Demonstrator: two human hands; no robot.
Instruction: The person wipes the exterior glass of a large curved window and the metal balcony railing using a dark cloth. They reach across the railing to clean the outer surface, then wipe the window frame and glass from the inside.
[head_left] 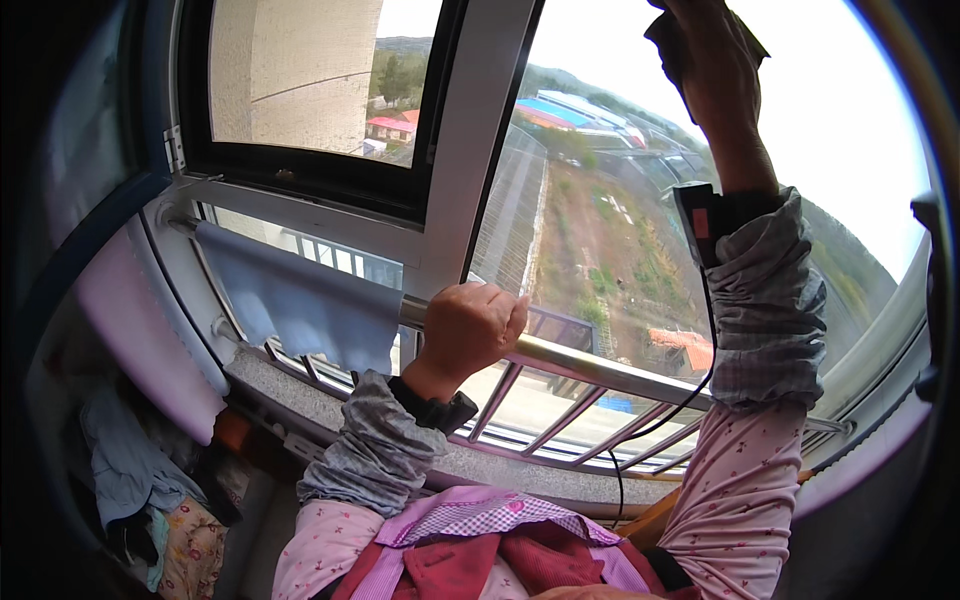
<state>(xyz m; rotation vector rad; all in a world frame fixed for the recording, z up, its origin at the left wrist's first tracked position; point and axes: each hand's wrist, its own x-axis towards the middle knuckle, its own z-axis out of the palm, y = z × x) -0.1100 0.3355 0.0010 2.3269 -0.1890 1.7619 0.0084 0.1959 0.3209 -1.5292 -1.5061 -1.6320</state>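
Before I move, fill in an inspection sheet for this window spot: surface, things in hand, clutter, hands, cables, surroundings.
Surface: speckled ledge below the metal rail.
Things in hand: dark item, perhaps a cloth, at the right hand, in front of the large window pane; contact with the glass unclear.
Clutter: piled fabrics at lower left; blue-grey cloth hanging on the rail.
Hands: left hand closed around the rail; right raised, fingertips not clearly seen.
Cables: black cord running down from the right wrist past the rail; its far end is hidden.
Surroundings: window frame; buildings, trees and a hill outside.
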